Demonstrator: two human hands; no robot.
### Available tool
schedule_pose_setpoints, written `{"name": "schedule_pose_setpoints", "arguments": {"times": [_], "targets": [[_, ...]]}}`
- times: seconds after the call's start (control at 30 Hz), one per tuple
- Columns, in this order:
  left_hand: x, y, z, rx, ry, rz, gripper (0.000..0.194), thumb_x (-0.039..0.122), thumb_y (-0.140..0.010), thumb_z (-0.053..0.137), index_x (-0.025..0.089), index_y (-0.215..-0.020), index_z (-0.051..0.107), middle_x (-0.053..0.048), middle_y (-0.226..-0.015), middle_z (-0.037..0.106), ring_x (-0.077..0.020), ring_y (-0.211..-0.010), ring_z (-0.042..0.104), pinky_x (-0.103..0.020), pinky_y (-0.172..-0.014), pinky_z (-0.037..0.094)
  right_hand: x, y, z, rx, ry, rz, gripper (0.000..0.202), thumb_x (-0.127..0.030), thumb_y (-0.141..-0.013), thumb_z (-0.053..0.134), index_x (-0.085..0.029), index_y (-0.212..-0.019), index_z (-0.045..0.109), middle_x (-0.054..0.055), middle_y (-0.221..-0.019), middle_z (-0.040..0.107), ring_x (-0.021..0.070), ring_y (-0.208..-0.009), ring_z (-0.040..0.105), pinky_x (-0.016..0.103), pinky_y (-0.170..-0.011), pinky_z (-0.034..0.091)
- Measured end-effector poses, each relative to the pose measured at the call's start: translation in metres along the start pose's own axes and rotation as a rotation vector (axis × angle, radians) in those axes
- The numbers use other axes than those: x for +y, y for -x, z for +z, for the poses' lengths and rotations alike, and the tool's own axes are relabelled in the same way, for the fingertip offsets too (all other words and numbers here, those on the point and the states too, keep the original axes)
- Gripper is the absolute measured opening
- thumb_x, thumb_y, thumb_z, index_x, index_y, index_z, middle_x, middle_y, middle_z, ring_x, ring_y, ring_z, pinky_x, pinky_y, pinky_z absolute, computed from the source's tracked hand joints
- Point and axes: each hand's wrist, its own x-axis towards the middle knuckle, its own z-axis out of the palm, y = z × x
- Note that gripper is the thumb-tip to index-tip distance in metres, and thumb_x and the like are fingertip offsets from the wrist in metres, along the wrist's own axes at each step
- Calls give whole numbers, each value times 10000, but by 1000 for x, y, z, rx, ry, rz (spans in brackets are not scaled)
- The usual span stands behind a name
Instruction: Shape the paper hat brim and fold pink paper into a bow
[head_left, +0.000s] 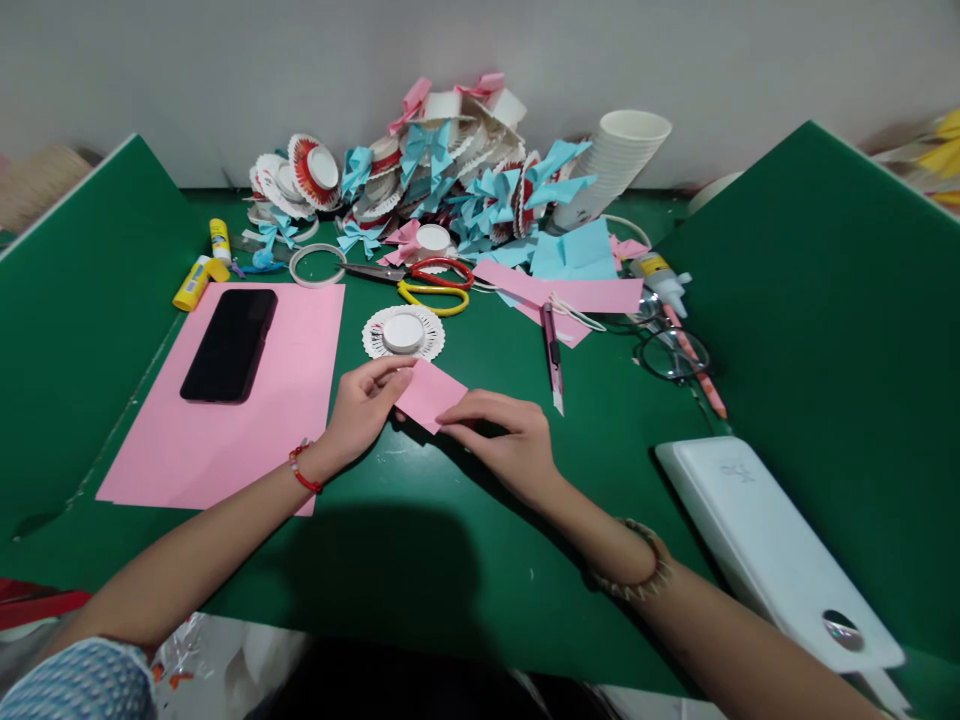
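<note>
A small pink paper square [430, 394] is held up between both hands over the green table. My left hand [369, 402] pinches its left edge between thumb and fingers. At its lower right corner, my right hand [504, 432] grips the paper between thumb and index finger. Just beyond the paper lies a white scalloped paper disc with a round white cap [403, 332]. Behind that disc are scissors [435, 285] with one red and one yellow handle.
Pink sheets [300, 400] lie left under a black phone [229, 345]. A box cutter [553, 358], glasses [673, 354] and a white device [780, 550] are on the right. Bow decorations [427, 150] and stacked cups [619, 160] stand behind. Green panels [817, 290] flank the table.
</note>
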Motion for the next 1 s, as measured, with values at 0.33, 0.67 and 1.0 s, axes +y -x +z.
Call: {"name": "schedule_pose_setpoints", "arguments": {"times": [0.33, 0.67, 1.0], "targets": [[6, 12, 6, -113, -221, 394, 95, 122, -736, 648, 155, -824, 664, -43, -826, 703, -117, -751, 650, -228, -733, 519, 6, -1, -1, 203, -25, 69, 87, -117, -698, 677, -198, -684, 706, 4, -636, 683, 111, -566, 585, 232, -518, 441], [4, 11, 3, -62, -141, 352, 49, 128, -673, 718, 170, -697, 710, -28, -722, 729, -112, -638, 668, -192, -613, 532, 3, -2, -3, 103, 15, -59, 96, -98, -711, 677, -189, -694, 699, 11, -636, 672, 105, -566, 573, 230, -523, 440], [7, 11, 3, -60, -193, 368, 37, 140, -681, 713, 174, -693, 707, -23, -699, 722, -112, -621, 660, -202, -616, 533, 4, -2, -3, 88, 37, -83, 114, -80, -725, 657, -183, -697, 696, 14, -632, 656, 104, -568, 571, 230, -522, 438]]}}
